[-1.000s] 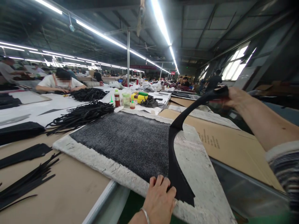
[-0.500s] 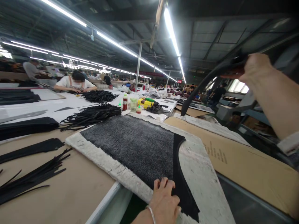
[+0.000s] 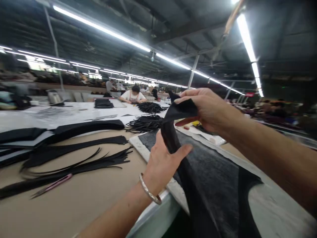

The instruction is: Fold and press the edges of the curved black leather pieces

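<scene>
A long black strip of leather-like material (image 3: pixel 182 110) hangs in front of me, folded over at its top. My right hand (image 3: pixel 209 107) pinches its upper end between thumb and fingers. Lower down, my left hand (image 3: pixel 158 163), with a silver bracelet at the wrist, is closed round the strip, its thumb lying across. Below the hands a dark grey textured panel (image 3: pixel 213 168) with a smooth black border lies on a pale, worn board (image 3: pixel 272 205). The strip's lower part hangs over the panel and hides some of it.
To the left, a brown-topped table (image 3: pixel 99 201) bears a pink-handled pointed tool (image 3: pixel 58 182), loose black strips (image 3: pixel 104 162) and a stack of black pieces (image 3: pixel 89 127). Bundles of thin strips (image 3: pixel 146 124) lie behind. A person (image 3: pixel 133 95) works across the white table.
My right hand has come down and left with the strip, which was raised at the far right. My left hand has lifted off the panel and taken hold of the strip. The view has turned left.
</scene>
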A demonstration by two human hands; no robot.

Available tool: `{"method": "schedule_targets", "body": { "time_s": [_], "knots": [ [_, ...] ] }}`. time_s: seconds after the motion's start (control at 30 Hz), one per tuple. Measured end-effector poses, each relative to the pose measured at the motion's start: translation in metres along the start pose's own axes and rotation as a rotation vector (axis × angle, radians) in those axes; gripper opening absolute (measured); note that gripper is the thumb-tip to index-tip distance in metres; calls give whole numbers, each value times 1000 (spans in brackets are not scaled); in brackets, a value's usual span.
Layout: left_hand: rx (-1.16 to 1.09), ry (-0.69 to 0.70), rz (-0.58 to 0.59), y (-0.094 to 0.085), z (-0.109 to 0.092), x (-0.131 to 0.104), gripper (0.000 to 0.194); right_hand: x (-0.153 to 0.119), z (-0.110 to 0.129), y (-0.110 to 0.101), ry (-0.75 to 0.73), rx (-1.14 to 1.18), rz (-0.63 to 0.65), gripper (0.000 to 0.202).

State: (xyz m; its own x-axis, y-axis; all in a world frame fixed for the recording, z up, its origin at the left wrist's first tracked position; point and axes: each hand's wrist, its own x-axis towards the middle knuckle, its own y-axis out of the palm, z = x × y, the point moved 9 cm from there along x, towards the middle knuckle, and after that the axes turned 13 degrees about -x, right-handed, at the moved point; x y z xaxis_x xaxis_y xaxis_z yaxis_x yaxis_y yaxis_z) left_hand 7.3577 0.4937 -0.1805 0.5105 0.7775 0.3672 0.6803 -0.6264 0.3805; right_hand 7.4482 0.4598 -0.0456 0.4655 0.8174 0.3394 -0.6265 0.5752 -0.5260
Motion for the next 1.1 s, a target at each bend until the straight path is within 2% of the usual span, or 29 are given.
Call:
{"method": "schedule_targets", "body": {
  "time_s": [0.07,0.1,0.2,0.27,0.33,0.4,0.43,0.47,0.5,0.53,0.6,0.7,0.8,0.87,0.9,0.97,1.0,1.1],
  "knots": [
    [41,-23,-86,-39,-2,-8,30,-5,11,66,3,45,139,16],
    [15,-67,-139,-62,1,-15,21,-8,17,97,-19,76,214,18],
    [-240,-229,-291,-136,16,-43,23,-20,36,179,-170,180,425,19],
    [-358,-266,-438,-192,19,-69,29,-28,39,219,-306,181,481,20],
    [-427,-243,-621,-250,18,-99,27,-37,29,253,-426,88,465,20],
    [-491,-186,-801,-301,17,-132,20,-50,3,290,-460,-71,488,31],
    [-517,-155,-882,-322,17,-149,16,-60,-15,312,-450,-161,566,45],
    [-535,-128,-957,-339,17,-165,13,-74,-32,333,-445,-233,659,50],
    [-544,-106,-1030,-354,17,-180,14,-88,-47,348,-450,-294,707,49],
    [-549,-89,-1099,-366,18,-195,16,-104,-55,359,-519,-350,723,51],
    [-554,-77,-1204,-380,19,-221,18,-141,-63,373,-712,-431,726,48],
    [-546,-95,-1285,-384,14,-254,16,-196,-70,379,-1028,-511,688,49],
    [-304,-286,-1215,-381,-2,-279,11,-226,-82,377,-1242,-529,588,66],
    [87,-421,-1109,-384,-21,-291,25,-228,-94,377,-1297,-534,572,75],
    [330,-431,-1044,-387,-35,-292,28,-225,-100,378,-1309,-540,587,78],
    [829,-332,-902,-387,-61,-285,27,-213,-112,379,-1325,-555,628,79],
    [1038,-276,-808,-384,-68,-278,27,-205,-118,378,-1334,-566,637,78],
    [1447,-235,-557,-376,-57,-261,30,-176,-135,370,-1364,-610,609,75]
  ]
}}
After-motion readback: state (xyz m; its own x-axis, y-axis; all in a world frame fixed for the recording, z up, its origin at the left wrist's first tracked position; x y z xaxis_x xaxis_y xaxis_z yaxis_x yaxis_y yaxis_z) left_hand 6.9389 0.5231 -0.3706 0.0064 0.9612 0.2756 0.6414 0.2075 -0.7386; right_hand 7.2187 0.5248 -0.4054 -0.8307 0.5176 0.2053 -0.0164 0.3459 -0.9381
